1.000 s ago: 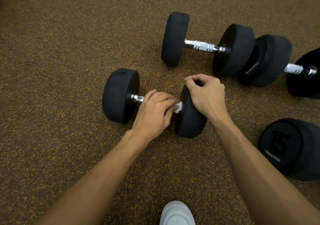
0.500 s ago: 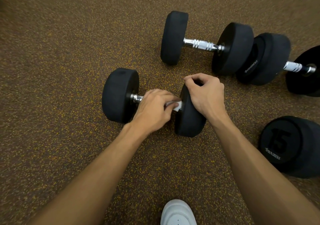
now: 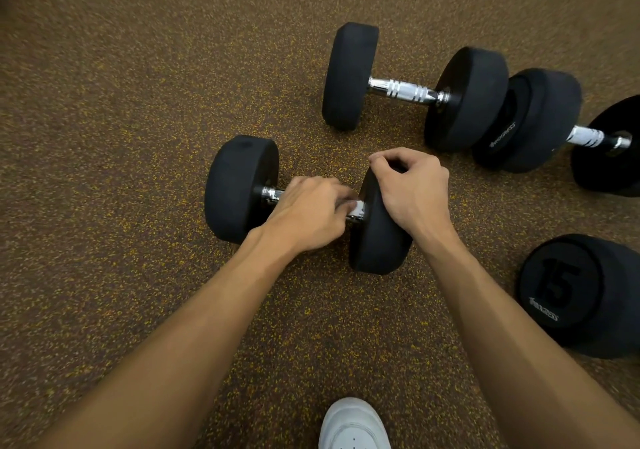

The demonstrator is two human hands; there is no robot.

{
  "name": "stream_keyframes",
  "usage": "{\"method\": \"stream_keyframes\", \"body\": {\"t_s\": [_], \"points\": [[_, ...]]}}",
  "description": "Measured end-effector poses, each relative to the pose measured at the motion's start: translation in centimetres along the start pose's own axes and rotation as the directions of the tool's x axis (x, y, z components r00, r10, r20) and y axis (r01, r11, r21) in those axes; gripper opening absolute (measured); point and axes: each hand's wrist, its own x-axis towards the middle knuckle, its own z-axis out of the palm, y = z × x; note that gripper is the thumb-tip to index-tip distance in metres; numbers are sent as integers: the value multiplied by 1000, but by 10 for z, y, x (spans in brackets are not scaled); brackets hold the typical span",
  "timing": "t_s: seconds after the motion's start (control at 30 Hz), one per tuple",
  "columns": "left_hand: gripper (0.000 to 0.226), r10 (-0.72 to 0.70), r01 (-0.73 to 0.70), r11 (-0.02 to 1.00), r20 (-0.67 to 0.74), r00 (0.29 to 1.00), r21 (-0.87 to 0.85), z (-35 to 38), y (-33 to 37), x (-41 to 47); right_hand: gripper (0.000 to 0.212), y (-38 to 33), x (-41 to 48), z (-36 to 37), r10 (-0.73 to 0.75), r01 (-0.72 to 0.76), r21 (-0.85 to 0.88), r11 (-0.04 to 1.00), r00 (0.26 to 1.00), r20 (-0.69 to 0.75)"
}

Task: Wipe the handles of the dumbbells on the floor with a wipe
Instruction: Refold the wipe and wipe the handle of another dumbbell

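The wipe (image 3: 356, 206) is held round the handle (image 3: 270, 195) by the left hand (image 3: 308, 213), the head (image 3: 377, 247) right of it gripped by the right hand (image 3: 412, 189).

Single view here, worn on the person's head, tilted steeply down and forward at the speckled floor (image 3: 121, 137). The nearest dumbbell (image 3: 241, 189) sits dead centre, close, within easy reach; the left hand (image 3: 308, 213) and right hand (image 3: 415, 192) come to it from the bottom corners. Right under it, at the bottom edge, a white shoe (image 3: 353, 424). Beyond and right of it, other dumbbells (image 3: 405, 90) curve off with the wide-angle lens.
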Motion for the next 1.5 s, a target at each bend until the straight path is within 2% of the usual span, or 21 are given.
{"method": "stream_keyframes", "body": {"t_s": [0.07, 0.23, 0.33, 0.4, 0.5, 0.57, 0.7, 0.87, 1.03, 1.13, 1.2, 1.4, 1.5], "points": [[30, 21, -21, 1000, -6, 1000, -1, -1, 0, 0, 20, 0, 0, 1, -3, 3, 0, 1000, 1000, 3], [31, -63, 58, 995, 64, 996, 78, -3, 6, 3, 21, 1, 1, 3, -2, 2, -8, 1000, 1000, -13], [29, -3, 0, 999, 80, 997, 44, -5, 7, 4, 20, 1, 1, 2, 0, 0, -2, 1000, 1000, -2], [31, 23, -24, 1000, 40, 999, 9, -10, -3, -2, 20, 2, 0, 2, 1, -1, -2, 1000, 1000, -4], [28, -8, 8, 1000, -28, 1000, -19, -17, -17, -10, 21, 2, 1, 3, 4, -4, -6, 1000, 1000, -8], [28, -34, 33, 999, -36, 999, -31, -17, -12, -10, 21, 3, 1, 2, 3, -3, -7, 1000, 1000, -10], [26, 19, -19, 1000, -37, 999, -2, -5, 5, -4, 20, 2, 2, 1, -1, 1, 4, 1000, 1000, -1], [29, -83, 82, 996, -107, 991, -20, -5, -9, -8, 21, 3, 2, 2, -4, 4, 10, 1000, 1000, -4], [27, 2, -5, 999, -86, 996, -37, 4, 6, -4, 20, 2, -1, 2, -11, 11, 6, 1000, 1000, -12], [34, -37, 33, 999, -148, 988, -32, 3, -10, -11, 20, 2, -1, 2, -15, 15, 5, 1000, 1000, -8], [29, -68, 63, 997, -183, 981, -35, 2, -17, -11, 20, 2, -1, 2, -18, 18, 7, 1000, 1000, -13], [21, 76, -135, 968, -267, 961, -211, 27, -5, -16, 20, 2, -1, 1, -20, 20, 9, 1000, 1000, -5], [23, 119, -196, 958, -331, 936, -210, 32, -19, -22, 20, 2, -2, 2, -22, 22, 11, 1000, 1000, -13]]}}
